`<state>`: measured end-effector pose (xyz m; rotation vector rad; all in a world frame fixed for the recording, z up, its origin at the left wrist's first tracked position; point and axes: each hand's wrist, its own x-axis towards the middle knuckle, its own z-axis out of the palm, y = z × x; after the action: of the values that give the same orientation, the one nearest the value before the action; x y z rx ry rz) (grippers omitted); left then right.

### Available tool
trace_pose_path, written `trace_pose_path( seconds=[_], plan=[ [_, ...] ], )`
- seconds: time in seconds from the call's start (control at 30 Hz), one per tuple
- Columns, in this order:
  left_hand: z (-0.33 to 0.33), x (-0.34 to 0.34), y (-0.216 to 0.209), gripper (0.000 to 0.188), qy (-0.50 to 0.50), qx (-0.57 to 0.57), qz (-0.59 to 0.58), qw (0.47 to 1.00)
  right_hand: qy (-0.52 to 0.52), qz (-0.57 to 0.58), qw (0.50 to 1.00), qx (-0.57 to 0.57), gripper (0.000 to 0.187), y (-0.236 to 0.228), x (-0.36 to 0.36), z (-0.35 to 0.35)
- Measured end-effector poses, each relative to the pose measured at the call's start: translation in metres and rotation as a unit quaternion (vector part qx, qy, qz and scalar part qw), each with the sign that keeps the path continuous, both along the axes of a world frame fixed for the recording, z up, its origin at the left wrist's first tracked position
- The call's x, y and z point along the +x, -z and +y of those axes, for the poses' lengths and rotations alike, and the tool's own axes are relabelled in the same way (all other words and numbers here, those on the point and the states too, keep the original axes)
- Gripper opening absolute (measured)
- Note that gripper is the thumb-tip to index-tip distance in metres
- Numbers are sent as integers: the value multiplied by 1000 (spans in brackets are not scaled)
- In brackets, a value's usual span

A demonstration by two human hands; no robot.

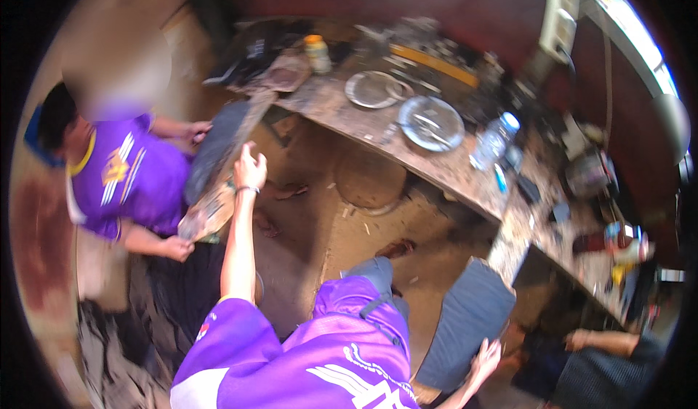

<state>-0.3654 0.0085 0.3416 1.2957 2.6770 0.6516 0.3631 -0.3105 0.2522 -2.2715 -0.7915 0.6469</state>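
My left hand point(250, 167), with a band at the wrist, reaches forward beside a wooden board point(220, 198) that juts from the workbench on the left. A dark grey pad point(212, 151) covers part of that board. Its fingers look loosely extended at the board's near edge; blur hides whether they touch. On the right, my right hand point(486, 362) lies along the edge of a second grey padded board point(469, 318), fingers apart. Neither hand shows anything held.
A person in a purple shirt point(134, 169) sits left with hands at the first board. The cluttered workbench point(472, 183) carries round dishes point(431, 123), a clear bottle point(494, 141) and an orange-capped jar point(317, 54). At lower right appears another person's arm point(603, 341). A round stool point(369, 176) stands underneath.
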Motion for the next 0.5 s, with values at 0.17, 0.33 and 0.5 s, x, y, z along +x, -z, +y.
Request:
trace_pose_path(
  seconds=[0.17, 0.33, 0.5],
  plan=[
    [-6, 246, 83, 52, 417, -231, -356, 803, 8, -21, 999, -48, 49, -28, -14, 7],
    [-6, 456, 108, 55, 527, -302, -507, 612, 48, -2, 999, -25, 46, -49, -28, 14],
    [2, 521, 101, 44, 605, -279, -329, 669, 82, -14, 993, -87, 38, -59, -36, 13]
  ],
)
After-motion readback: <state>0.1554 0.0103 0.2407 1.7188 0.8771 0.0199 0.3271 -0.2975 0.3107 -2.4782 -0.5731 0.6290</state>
